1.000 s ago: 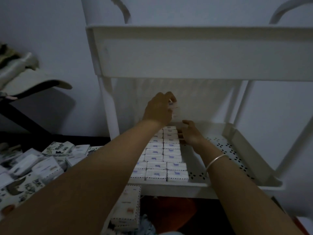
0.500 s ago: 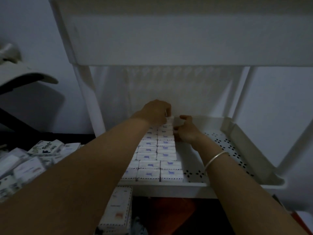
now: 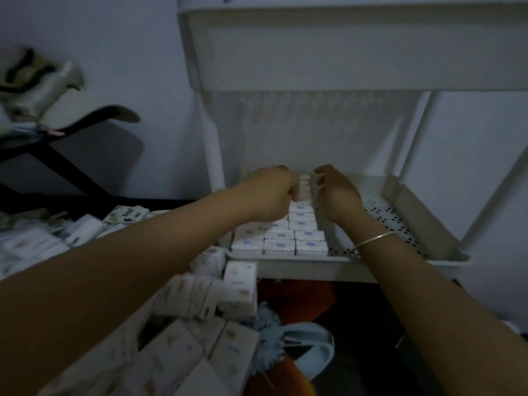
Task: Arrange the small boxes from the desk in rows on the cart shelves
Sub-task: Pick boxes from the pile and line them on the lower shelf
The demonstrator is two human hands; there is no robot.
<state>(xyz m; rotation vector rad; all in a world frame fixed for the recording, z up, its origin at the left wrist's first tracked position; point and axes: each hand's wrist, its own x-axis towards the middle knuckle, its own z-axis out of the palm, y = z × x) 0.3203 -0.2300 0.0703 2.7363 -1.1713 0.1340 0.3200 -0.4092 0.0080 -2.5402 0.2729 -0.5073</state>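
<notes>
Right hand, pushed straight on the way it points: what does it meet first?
Probably the shelf's back wall, just beyond the right hand beside the far boxes; depth is unclear.

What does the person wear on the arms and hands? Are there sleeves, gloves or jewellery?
No sleeves are in view: the left arm and right arm are bare. The left hand and right hand wear no gloves. A thin silver-coloured bangle circles the right wrist; the left wrist is bare.

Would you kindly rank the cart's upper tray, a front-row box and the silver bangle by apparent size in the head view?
upper tray
front-row box
silver bangle, about as long but much thinner
</notes>
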